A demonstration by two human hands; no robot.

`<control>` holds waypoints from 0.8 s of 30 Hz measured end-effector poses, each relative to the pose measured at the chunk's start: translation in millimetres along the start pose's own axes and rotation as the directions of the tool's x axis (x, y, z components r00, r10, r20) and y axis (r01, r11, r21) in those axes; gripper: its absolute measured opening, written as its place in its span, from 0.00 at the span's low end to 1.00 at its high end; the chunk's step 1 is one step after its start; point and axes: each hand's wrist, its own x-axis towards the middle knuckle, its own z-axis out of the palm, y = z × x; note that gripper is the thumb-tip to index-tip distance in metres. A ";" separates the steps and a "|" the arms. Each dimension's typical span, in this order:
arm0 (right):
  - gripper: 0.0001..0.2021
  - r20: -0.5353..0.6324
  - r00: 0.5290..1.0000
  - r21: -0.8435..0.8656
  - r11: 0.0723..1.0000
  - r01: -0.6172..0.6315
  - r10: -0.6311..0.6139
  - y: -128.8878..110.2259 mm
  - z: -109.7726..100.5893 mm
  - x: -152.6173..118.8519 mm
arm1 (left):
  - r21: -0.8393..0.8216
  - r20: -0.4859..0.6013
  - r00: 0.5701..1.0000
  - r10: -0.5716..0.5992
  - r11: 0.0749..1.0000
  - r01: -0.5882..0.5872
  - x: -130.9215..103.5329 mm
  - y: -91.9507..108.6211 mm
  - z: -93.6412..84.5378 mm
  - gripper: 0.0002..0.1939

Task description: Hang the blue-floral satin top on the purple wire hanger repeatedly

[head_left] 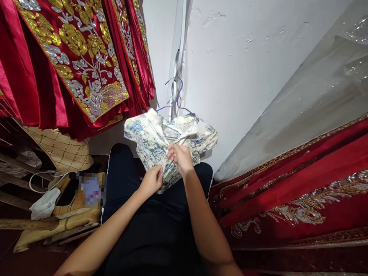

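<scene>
A short-sleeved floral shirt (148, 146), white with blue, green and yellow print, hangs on a purple wire hanger (178, 99) over my knees. My left hand (152, 180) pinches the shirt's front edge low down. Higher up, near the base of the collar, the fingers of my right hand (180, 156) are closed on the front edge of the same shirt. Any button between the fingertips is too small to make out. The hanger's hook is up by a narrow upright white strip (178, 36) at the wall.
Red embroidered garments (83, 42) hang at the left, and more red beaded cloth (293, 196) hangs at the right beside a sheer white sparkly fabric (320, 76). A bamboo chair (70, 224) at lower left bears a phone (68, 195) and a white crumpled bag (45, 203).
</scene>
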 end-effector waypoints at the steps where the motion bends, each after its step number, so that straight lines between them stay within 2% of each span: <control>1: 0.10 0.017 1.000 0.038 0.999 0.008 -0.009 -14.9 1.7 12.4 | 0.014 0.020 1.000 0.001 1.000 -0.001 1.8 -0.1 0.7 0.07; 4: 0.08 -0.043 0.998 0.225 0.973 0.060 -0.051 -54.7 12.6 37.8 | 0.040 0.045 0.999 0.013 0.999 -0.014 7.9 1.1 4.4 0.09; 7: 0.07 -0.102 0.989 0.302 0.944 0.131 -0.104 -73.0 23.7 36.5 | 0.027 0.079 0.996 0.032 0.999 -0.034 17.7 6.8 0.6 0.13; 9: 0.07 -0.068 0.986 0.295 0.941 0.163 -0.149 -72.6 25.7 24.7 | -0.005 0.118 0.991 0.064 0.998 -0.064 29.1 16.8 -13.4 0.15; 11: 0.07 -0.032 0.983 0.268 0.946 0.181 -0.179 -68.7 22.6 11.0 | -0.050 0.117 0.987 0.111 0.993 -0.105 44.9 34.2 -37.1 0.11; 13: 0.08 -0.029 0.981 0.236 0.953 0.192 -0.190 -67.5 16.4 -0.2 | -0.082 0.004 0.990 0.141 0.987 -0.141 63.1 57.7 -65.2 0.04; 15: 0.09 -0.027 0.979 0.204 0.957 0.206 -0.205 -71.3 10.0 -6.9 | -0.098 -0.147 0.974 0.173 0.977 -0.188 80.6 82.9 -90.0 0.11; 16: 0.09 -0.021 0.977 0.188 0.959 0.214 -0.214 -74.1 7.5 -8.3 | -0.089 -0.208 0.949 0.236 0.962 -0.259 88.0 94.6 -99.0 0.13; 17: 0.10 -0.017 0.975 0.177 0.959 0.222 -0.223 -76.7 5.7 -8.4 | -0.056 -0.224 0.930 0.293 0.948 -0.313 94.2 105.1 -105.3 0.11; 19: 0.10 -0.025 0.970 0.163 0.956 0.243 -0.242 -77.6 4.6 -5.1 | 0.020 -0.235 0.886 0.400 0.913 -0.407 102.5 121.8 -110.4 0.06; 21: 0.10 -0.056 0.967 0.129 0.958 0.256 -0.250 -69.6 6.0 1.2 | 0.077 -0.255 0.849 0.463 0.885 -0.459 106.4 131.7 -110.6 0.05; 24: 0.10 -0.055 0.982 0.008 0.984 0.181 -0.180 -43.9 9.7 9.2 | 0.088 -0.436 0.777 0.455 0.880 -0.466 108.6 130.4 -118.6 0.05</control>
